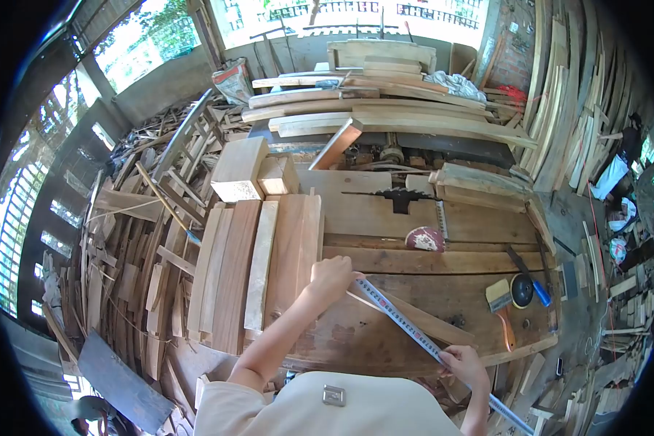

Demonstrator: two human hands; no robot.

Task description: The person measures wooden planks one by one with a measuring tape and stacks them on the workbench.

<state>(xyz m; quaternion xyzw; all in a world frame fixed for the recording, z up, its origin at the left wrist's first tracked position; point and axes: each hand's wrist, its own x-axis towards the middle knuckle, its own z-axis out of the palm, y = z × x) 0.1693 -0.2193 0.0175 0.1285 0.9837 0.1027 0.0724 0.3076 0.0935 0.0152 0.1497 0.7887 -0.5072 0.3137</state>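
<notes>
A pale tape measure (pixel 400 318) runs diagonally over the wooden workbench (pixel 341 334), its blade out. At its upper end my left hand (pixel 330 278) is closed, near the edge of the stacked boards. Further down the blade, my right hand (pixel 463 363) pinches the tape near the bench's front edge, and more of the tape continues past it to the lower right. Beneath and beside the tape lies a narrow wooden strip (pixel 429 320). What the left fingers enclose is partly hidden; the tape comes out from them.
Boards (pixel 234 276) and two wooden blocks (pixel 238 167) sit at the left. A brush (pixel 501 305), a round black object (pixel 522 291), a blue-handled tool (pixel 541 293) and a reddish disc (pixel 424 239) lie on the bench. Scrap wood (pixel 123 269) surrounds it.
</notes>
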